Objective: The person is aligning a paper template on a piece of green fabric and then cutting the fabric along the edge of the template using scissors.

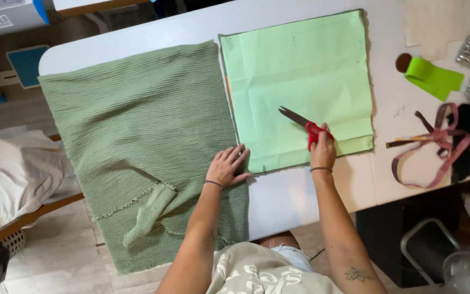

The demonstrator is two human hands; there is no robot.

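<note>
The right hand (322,149) has its grip closed through the red-handled scissors (307,124), blades resting on the light green paper pattern (300,71). The left hand (228,167), fingers spread, presses the uncut green knit fabric (137,136) beside it on the surface (284,201).

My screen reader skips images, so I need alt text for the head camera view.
A person's right hand holds red-handled scissors over a light green paper sheet on a white table, while the left hand presses flat on sage green knit fabric beside it. A pink measuring tape lies to the right.
</note>
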